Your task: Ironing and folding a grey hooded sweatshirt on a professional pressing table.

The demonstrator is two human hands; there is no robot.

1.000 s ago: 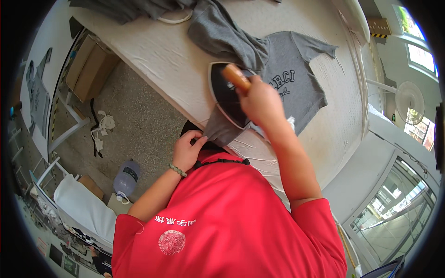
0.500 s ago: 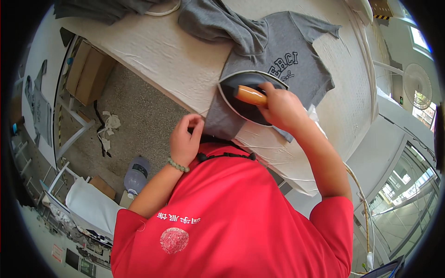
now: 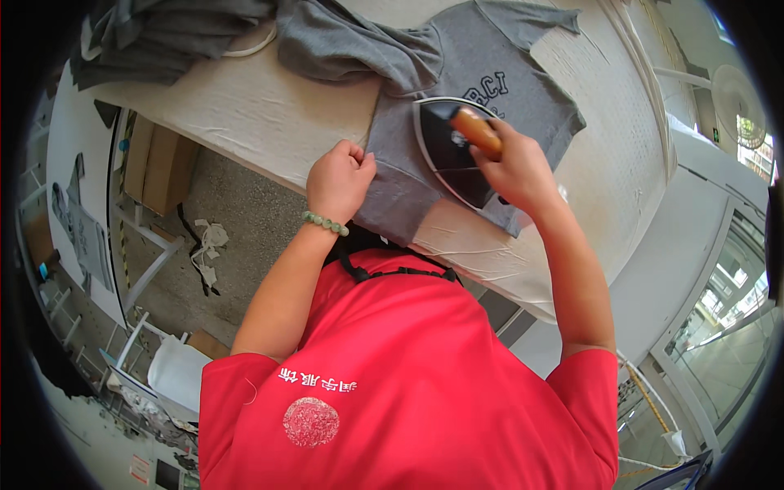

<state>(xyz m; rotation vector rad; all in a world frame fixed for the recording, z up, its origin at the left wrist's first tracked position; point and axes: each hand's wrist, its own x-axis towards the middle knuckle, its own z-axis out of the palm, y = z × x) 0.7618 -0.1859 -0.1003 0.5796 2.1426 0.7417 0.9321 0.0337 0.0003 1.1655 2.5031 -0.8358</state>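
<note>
Iron (image 3: 447, 155) gripped by right hand (image 3: 514, 167), fingers wrapped round handle. Shirt (image 3: 482, 73) hem pinched by left hand (image 3: 339, 175) at 9 o'clock of iron.

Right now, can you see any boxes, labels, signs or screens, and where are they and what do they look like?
Brown cardboard box: on the floor under the white ironing table's left edge, flat-sided, plain.
Dark block lettering: on the chest of the grey t-shirt, just beyond the black iron.
White characters and round pale emblem: on the red shirt, bottom middle.
Small red-and-white sign: bottom left, too small to make out.
No screens.
</note>
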